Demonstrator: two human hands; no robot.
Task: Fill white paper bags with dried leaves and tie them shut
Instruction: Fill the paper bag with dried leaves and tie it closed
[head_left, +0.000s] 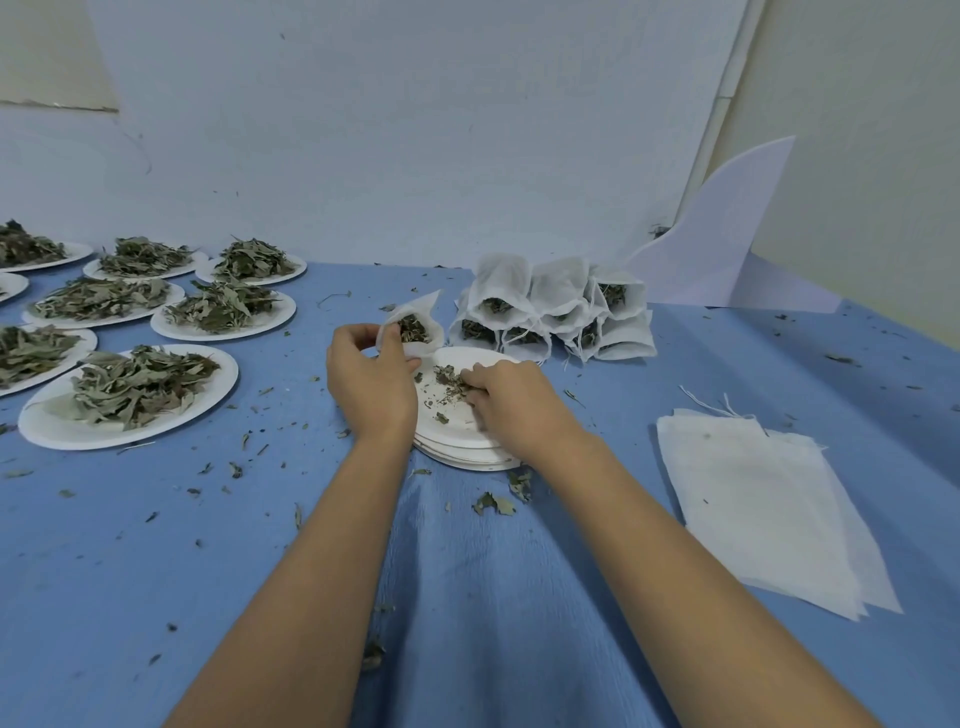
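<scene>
Pinching small white paper bag open, left hand, beside stacked white plates, presumably shortening transfer; right hand clutches crumbled dried leaves.

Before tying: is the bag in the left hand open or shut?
Open. The paper bag gapes toward the camera, with dried leaves visible inside.

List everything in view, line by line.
Leaf plates: about eight, white, grey-green leaves, left.
Plate stack: one, white, centre.
Leaf scraps: few, green, top plate.
Open bag: one, white, part-filled, behind stack.
Filled bags: heap, white, back centre.
Flat bags: stack, white, right.
Cloth: one, blue, under everything.
Left hand: holds open bag.
Right hand: fingers curled onto leaf scraps.
</scene>
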